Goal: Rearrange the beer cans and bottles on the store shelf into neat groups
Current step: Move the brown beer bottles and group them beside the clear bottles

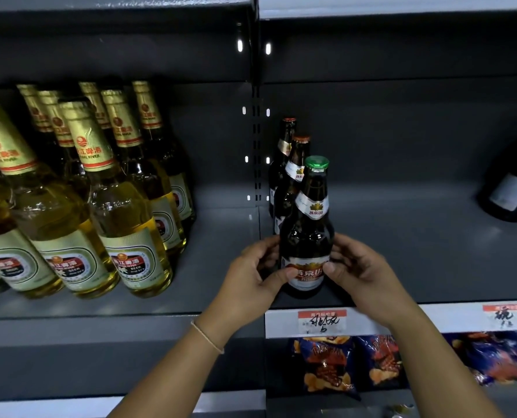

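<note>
Both hands grip one dark bottle [307, 236] with a green cap [317, 162]. The bottle stands upright on the shelf [417, 236], near its front edge, just right of the upright divider [256, 140].

Left hand [255, 274]: fingers curled round the bottle's left side, thumb pressed on the lower label [307, 273]. A thin band [207, 337] sits on the left wrist.

Right hand [358, 267]: fingers curled round the bottle's right side, thumb on the right edge of the same label.

Two more dark bottles stand in a row directly behind the held one: the nearer bottle [291, 188] is just behind it, and the rear bottle [281, 164] stands close to the back panel. Both carry reddish caps.

Left of the divider, a group of clear bottles [100, 188] with golden liquid and gold foil necks stands in close rows, well apart from the held bottle.

At the far right of the shelf, a large dark bottle [510, 191] with a pale label is partly cut off by the frame edge.

A price tag [322, 322] with handwriting is fixed on the shelf's front strip, below the held bottle. A second tag [506, 315] sits further right. Snack bags [326, 363] lie on the level below.
</note>
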Tool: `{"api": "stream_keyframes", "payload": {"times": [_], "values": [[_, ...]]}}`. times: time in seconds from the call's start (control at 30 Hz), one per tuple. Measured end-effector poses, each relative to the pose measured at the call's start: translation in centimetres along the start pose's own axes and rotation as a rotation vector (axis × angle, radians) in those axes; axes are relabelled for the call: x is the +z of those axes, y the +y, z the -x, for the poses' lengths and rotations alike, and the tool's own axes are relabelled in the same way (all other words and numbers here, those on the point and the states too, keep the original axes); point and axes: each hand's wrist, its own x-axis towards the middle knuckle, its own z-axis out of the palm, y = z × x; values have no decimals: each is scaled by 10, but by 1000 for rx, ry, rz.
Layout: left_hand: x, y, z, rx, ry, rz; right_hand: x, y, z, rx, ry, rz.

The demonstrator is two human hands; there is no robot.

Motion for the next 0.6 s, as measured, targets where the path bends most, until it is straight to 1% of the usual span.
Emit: {"api": "stream_keyframes", "payload": {"times": [0.37,0.5,0.53,0.6], "values": [[0,-5,0,26,-3,25,-2,6,0,-19,12,12],[-2,2,3,44,-37,28,-1,5,1,-16,10,19],[-2,6,5,67,-5,14,-1,5,1,-17,10,20],[-2,12,7,179,139,-97,-1,4,1,-8,16,19]]}}
